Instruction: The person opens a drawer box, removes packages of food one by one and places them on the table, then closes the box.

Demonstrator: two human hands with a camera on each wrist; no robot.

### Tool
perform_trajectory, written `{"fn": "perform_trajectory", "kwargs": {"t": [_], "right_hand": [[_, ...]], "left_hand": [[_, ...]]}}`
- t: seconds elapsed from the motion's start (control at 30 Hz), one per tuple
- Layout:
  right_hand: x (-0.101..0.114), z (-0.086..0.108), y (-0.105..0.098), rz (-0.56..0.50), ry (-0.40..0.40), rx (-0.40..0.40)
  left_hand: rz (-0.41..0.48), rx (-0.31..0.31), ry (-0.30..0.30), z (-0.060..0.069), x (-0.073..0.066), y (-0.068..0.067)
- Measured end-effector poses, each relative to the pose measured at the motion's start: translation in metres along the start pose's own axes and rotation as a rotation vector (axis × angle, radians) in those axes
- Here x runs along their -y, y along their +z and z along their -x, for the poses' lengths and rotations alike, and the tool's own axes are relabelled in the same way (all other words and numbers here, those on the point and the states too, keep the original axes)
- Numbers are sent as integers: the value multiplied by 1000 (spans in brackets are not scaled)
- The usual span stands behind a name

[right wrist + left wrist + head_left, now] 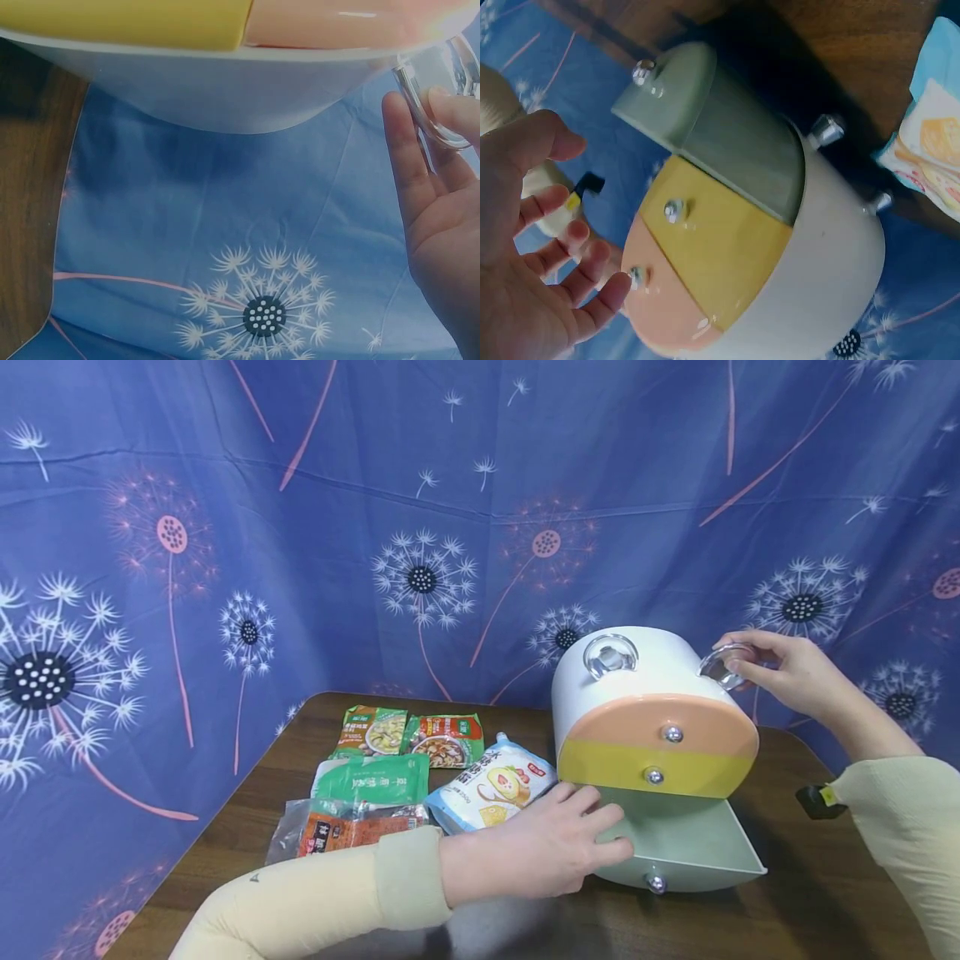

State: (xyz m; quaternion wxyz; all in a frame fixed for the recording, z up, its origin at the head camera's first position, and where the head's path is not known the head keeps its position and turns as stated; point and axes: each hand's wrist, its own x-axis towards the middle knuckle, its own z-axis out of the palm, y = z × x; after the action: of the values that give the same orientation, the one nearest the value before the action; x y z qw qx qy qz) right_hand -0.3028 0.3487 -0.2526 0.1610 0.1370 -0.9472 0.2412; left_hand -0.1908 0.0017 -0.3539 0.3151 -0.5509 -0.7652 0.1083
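A rounded white storage box [675, 652] with stacked drawer fronts stands at the right of the table. Its orange drawer [622, 724] and yellow drawer [607, 766] are closed, while the green bottom drawer [697, 831] is pulled out, its visible inside bare. My right hand [783, 672] pinches the clear, shiny round ear [717, 667] on the box's top right; the right wrist view shows thumb and fingers on either side of this ear. Fingers spread and slightly bent, my left hand [540, 847] hovers at the drawer's left side, holding nothing, as the left wrist view [555, 255] confirms.
Left of the box lies a blue-and-white food pouch [498, 785]. Several more food packets lie further left, among them a green pouch [382, 779] and an orange-red packet [352, 831]. A second clear ear [611, 657] sits on the box. Behind the table hangs a blue dandelion cloth [480, 443].
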Motion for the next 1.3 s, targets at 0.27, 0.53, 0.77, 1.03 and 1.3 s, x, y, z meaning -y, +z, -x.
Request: {"fn": "perform_trajectory", "kwargs": {"t": [0.27, 0.53, 0.77, 1.03, 1.3], "right_hand": [[0, 0, 0, 22, 0, 1], [-1, 0, -1, 33, -11, -12], [0, 0, 0, 16, -8, -3], [0, 2, 0, 5, 17, 20], [1, 3, -1, 3, 6, 5]], "left_hand": [[-76, -64, 109, -7, -9, 20], [-221, -112, 233, -21, -18, 34], [-266, -139, 323, -30, -25, 38], [-237, -149, 400, -37, -36, 68], [-252, -156, 415, -45, -49, 76]]}}
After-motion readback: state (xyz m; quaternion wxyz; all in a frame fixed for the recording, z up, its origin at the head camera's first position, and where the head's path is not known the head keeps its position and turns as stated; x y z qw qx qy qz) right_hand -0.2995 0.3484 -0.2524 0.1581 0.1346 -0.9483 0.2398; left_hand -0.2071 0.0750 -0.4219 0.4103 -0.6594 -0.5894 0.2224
